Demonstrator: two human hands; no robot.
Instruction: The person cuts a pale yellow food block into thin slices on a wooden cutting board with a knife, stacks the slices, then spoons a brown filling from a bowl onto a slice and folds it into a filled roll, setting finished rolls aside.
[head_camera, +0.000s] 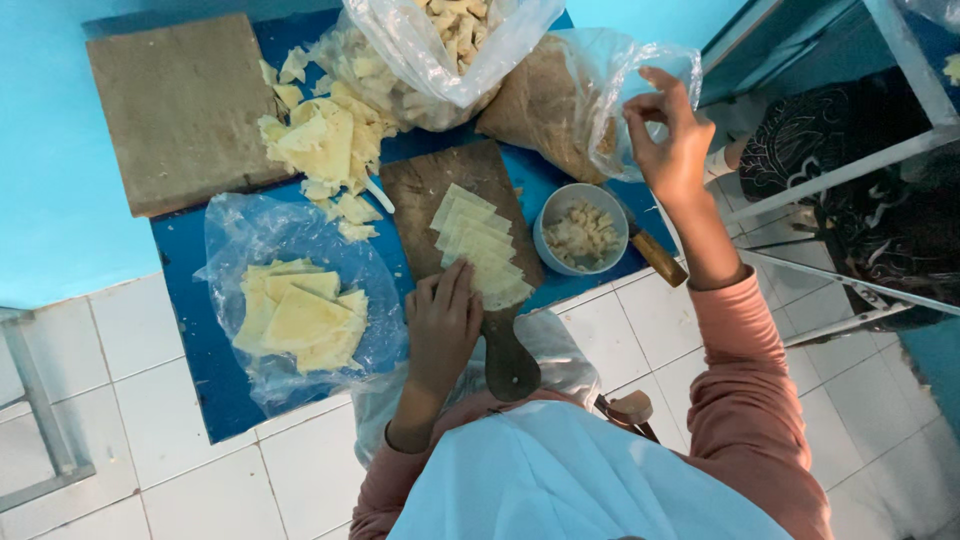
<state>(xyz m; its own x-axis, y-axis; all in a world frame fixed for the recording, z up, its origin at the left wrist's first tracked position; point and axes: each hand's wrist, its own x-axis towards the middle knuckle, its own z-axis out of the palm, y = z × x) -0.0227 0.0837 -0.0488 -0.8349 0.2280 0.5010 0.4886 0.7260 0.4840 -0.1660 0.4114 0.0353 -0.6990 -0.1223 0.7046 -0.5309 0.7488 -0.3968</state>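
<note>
Head view | I see pale dough sheets (300, 315) on plastic, worktop (225, 385) left | left hand (443, 325), fingers flat and released, rests on the paddle board (440, 190) beside stacked wrappers (480, 248) | filling bowl (582, 230) just right | right hand (668, 140) raised, fingers pinching the clear bag (625, 75).

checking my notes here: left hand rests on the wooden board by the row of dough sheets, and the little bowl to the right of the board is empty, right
Not quite. The head view shows the bowl holds pale filling; it is not empty. The rest stands: the left hand rests on the wooden board beside the row of dough sheets, and the bowl sits right of the board.
</note>
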